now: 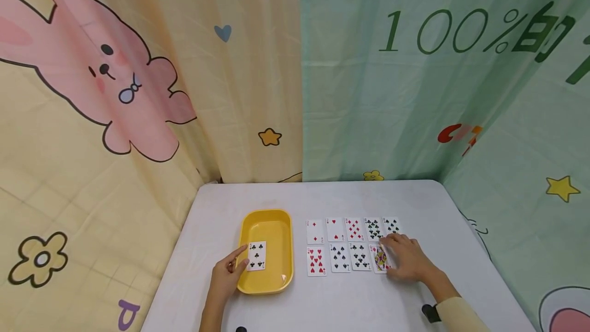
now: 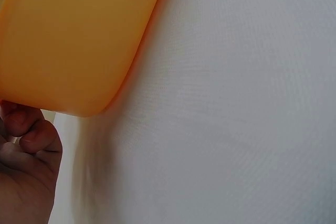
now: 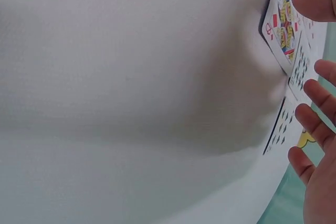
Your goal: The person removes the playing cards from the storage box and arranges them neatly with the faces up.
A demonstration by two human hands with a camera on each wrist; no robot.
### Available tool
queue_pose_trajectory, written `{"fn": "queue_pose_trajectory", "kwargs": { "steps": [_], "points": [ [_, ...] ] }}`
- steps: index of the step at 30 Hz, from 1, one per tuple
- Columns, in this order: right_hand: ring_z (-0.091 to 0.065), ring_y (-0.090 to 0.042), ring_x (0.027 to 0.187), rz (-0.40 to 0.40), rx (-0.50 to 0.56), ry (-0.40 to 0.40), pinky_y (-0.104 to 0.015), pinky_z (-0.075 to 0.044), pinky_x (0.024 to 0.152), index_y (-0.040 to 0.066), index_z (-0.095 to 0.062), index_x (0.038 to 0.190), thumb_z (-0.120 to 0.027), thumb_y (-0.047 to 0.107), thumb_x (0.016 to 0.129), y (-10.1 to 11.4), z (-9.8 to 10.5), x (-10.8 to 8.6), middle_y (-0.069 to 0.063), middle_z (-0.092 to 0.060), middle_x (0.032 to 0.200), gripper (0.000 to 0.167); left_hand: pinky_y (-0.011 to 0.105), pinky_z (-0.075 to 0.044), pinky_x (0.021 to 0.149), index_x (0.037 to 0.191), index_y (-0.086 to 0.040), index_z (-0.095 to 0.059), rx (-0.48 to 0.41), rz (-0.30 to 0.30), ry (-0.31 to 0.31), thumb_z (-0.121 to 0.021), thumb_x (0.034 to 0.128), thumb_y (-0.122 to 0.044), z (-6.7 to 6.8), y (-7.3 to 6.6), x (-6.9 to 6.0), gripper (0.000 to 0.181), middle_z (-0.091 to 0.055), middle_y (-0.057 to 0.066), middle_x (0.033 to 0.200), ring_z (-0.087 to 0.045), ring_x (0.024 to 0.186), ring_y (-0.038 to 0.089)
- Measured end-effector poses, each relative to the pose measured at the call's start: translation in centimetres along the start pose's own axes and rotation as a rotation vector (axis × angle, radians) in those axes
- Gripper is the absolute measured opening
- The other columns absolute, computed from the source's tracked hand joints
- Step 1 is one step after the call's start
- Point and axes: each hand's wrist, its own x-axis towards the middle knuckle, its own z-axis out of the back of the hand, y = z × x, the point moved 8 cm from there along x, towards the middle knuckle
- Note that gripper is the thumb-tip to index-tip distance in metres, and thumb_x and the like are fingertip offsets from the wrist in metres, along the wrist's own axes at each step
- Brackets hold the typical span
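My left hand (image 1: 225, 276) is at the left rim of a yellow tray (image 1: 280, 281). Its thumb and index finger pinch the left edge of a clubs playing card (image 1: 256, 256), which shows face up over the tray floor. In the left wrist view, curled fingers touch the tray's outer wall (image 2: 73, 51). Over the right end of the card rows hovers my right hand (image 1: 410, 259), thumb and fingers spread apart. Between them lies a slightly tilted red-suited face card (image 1: 380, 258), thumb near its lower right corner. The right fingers partly cover a spades card (image 1: 391, 225).
Two rows of face-up cards lie right of the tray, including a two of hearts (image 1: 335, 229) and a hearts card (image 1: 316, 261). They are on a white table (image 1: 350, 306) backed by printed curtains (image 1: 258, 81). A black object (image 1: 430, 313) is beside my right sleeve.
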Motion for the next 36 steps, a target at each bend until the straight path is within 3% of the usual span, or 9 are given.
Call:
{"fn": "queue_pose_trajectory", "kwargs": {
  "steps": [8,14,19,27,36],
  "points": [
    [-0.057,-0.031,0.125,-0.005,0.074,-0.05,-0.056,-0.042,0.098,0.016,-0.064,0.137,-0.087,0.04,0.072,2.2,1.2,1.9,-0.006,-0.062,0.132,0.073,0.02,-0.032,0.051,0.132,-0.027,-0.072,-0.007,0.004,0.019,-0.078,0.0932,-0.022,0.3,-0.1,0.3,0.039,-0.042,0.001,0.081,-0.037,0.064,0.011],
    [-0.054,-0.031,0.132,0.059,0.127,-0.04,-0.064,-0.039,0.107,0.018,-0.061,0.141,-0.084,0.041,0.077,6.4,1.9,4.3,-0.005,-0.061,0.138,0.071,0.02,-0.032,0.053,0.133,-0.027,-0.071,-0.02,-0.012,0.035,-0.077,0.0936,-0.024,0.4,-0.2,0.5,0.04,-0.041,0.001,0.083,-0.036,0.065,0.011],
    [-0.054,-0.026,0.131,0.144,0.179,-0.051,-0.06,-0.039,0.108,0.023,-0.059,0.142,-0.082,0.042,0.079,10.3,2.3,6.4,-0.001,-0.061,0.137,0.071,0.02,-0.032,0.053,0.132,-0.026,-0.072,-0.023,-0.022,0.027,-0.078,0.0929,-0.024,0.4,-0.3,0.5,0.04,-0.042,-0.001,0.08,-0.037,0.064,0.01],
    [-0.049,-0.018,0.136,0.21,0.223,0.042,-0.052,-0.039,0.114,0.029,-0.055,0.146,-0.074,0.046,0.084,17.3,0.6,9.6,0.004,-0.056,0.145,0.067,0.019,-0.032,0.052,0.132,-0.021,-0.072,-0.033,-0.065,0.021,-0.079,0.092,-0.025,0.2,-0.1,0.4,0.041,-0.043,0.0,0.081,-0.036,0.063,0.007],
    [-0.05,-0.017,0.133,0.359,0.19,0.098,-0.047,-0.04,0.115,0.023,-0.056,0.144,-0.073,0.042,0.08,24.8,-2.1,12.1,0.003,-0.055,0.144,0.069,0.018,-0.035,0.054,0.136,-0.023,-0.068,-0.131,-0.057,0.033,-0.073,0.0967,-0.018,0.0,0.8,0.3,0.04,-0.044,0.002,0.088,-0.037,0.062,0.005]
  ]
}}
